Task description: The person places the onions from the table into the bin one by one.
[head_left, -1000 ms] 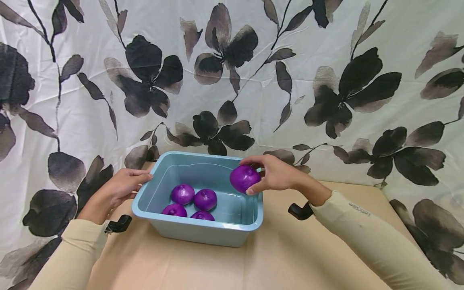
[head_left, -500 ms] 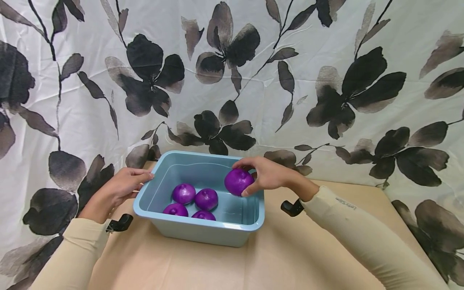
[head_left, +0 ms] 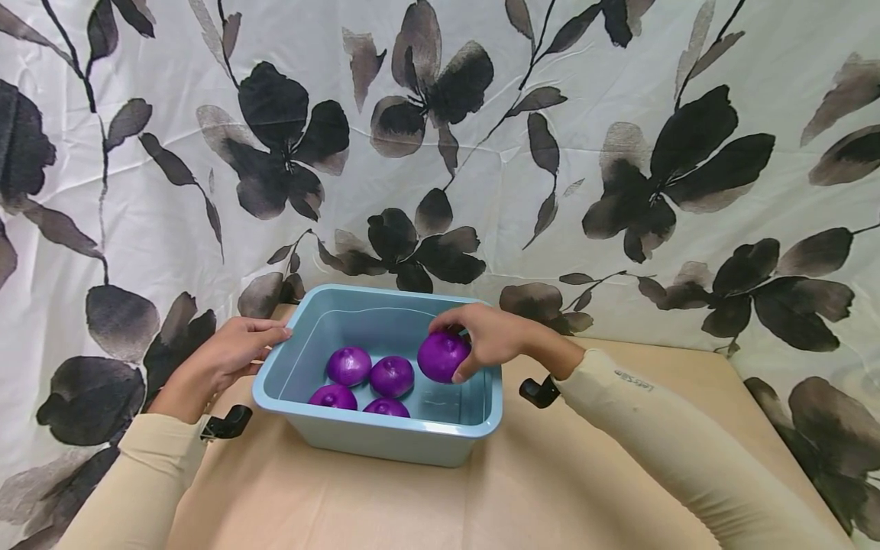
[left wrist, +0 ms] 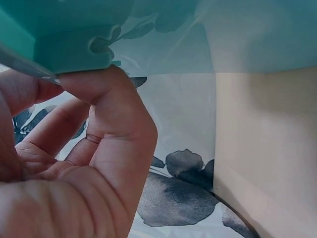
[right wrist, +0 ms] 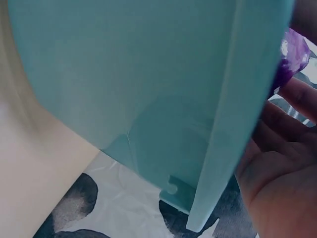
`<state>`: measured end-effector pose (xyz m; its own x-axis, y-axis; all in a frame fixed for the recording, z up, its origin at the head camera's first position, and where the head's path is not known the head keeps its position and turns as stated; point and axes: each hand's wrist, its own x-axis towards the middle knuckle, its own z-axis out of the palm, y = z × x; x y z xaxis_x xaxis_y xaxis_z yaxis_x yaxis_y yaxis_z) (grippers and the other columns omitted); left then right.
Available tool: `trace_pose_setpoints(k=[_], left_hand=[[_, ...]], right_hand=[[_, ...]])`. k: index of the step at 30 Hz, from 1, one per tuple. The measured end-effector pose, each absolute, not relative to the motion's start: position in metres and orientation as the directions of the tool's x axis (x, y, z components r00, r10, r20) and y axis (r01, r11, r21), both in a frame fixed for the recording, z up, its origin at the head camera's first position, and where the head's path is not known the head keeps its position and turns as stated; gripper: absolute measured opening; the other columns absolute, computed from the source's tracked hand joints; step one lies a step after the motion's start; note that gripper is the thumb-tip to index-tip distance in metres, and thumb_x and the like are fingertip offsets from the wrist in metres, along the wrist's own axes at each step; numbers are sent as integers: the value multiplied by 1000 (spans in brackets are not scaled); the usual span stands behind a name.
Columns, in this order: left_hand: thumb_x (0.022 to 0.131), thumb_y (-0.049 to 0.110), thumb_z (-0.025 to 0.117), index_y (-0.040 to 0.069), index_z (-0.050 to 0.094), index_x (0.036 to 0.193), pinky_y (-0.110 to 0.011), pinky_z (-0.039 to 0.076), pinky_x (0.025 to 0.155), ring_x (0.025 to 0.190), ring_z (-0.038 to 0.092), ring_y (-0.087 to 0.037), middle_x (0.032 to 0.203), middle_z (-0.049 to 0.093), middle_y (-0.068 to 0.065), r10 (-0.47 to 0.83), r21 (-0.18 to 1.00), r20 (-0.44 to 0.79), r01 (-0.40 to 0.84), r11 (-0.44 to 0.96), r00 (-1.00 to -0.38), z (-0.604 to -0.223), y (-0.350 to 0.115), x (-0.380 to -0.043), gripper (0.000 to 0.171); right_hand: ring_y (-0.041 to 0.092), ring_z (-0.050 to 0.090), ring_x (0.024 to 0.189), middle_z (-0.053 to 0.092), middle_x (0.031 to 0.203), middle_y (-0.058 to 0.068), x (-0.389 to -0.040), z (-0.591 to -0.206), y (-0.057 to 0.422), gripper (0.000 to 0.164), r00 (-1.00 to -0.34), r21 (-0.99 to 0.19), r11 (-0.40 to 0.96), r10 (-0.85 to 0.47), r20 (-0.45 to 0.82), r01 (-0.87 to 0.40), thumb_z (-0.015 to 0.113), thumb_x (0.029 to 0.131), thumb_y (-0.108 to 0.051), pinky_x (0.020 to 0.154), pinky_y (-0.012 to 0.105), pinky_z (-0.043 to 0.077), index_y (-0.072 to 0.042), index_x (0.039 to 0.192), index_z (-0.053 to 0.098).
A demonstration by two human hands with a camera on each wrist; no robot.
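Observation:
A light blue plastic tub (head_left: 378, 447) stands on the table. Its left rim is pinched by my left hand (head_left: 234, 355); the left wrist view shows the bent fingers (left wrist: 106, 91) at the tub's edge. My right hand (head_left: 498, 336) grips a glossy purple onion (head_left: 442, 356) over the tub's right part, thumb on the near side and fingers over the top. In the right wrist view the tub's wall (right wrist: 148, 74) hides most of that onion (right wrist: 294, 54). Several more purple onions (head_left: 392, 376) lie together in the left half of the tub.
Tan covering lies over the table (head_left: 550, 473). Right behind the tub hangs a pale cloth (head_left: 509, 191) with dark flower prints, which also runs down both sides of the table. Each wrist carries a small black camera mount (head_left: 539, 393).
My right hand has moved left and slightly down with the onion, deeper over the tub. The left hand stays at the rim, and the other onions lie as before.

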<state>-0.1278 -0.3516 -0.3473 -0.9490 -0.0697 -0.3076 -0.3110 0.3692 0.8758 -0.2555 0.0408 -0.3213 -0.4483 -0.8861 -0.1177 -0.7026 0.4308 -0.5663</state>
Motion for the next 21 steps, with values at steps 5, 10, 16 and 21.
trace_pose_setpoints(k=[5,10,16,21], left_hand=[[107,29,57,-11,44,152,-31,64,79,89,72,-7,106,72,-2,-66,878,-304,-306,368,-950,-347,-352,-128,61],[107,29,57,-10,44,152,-32,64,80,90,71,-7,109,71,-4,-73,874,-304,-309,375,-950,-347,-351,-128,61],[107,30,57,-9,44,152,-32,64,81,91,71,-8,117,70,-10,-80,867,-308,-315,387,-948,-347,-351,-128,61],[107,30,57,-10,43,153,-32,64,81,91,71,-7,114,71,-6,-76,870,-308,-313,381,-948,-348,-351,-128,62]], right_hand=[[21,61,120,68,129,4,-254,-323,35,74,-426,-523,430,-894,-136,-736,94,73,-22,98,34,57,-10,138,63],[21,62,119,69,130,4,-255,-325,31,74,-405,-511,419,-903,-145,-751,95,73,-22,99,36,57,-10,138,63],[22,62,120,69,131,4,-255,-329,25,74,-392,-514,422,-904,-174,-747,95,72,-21,99,38,57,-11,139,63],[21,62,120,69,131,3,-256,-333,22,74,-370,-505,411,-911,-183,-759,95,72,-19,100,37,57,-12,138,64]])
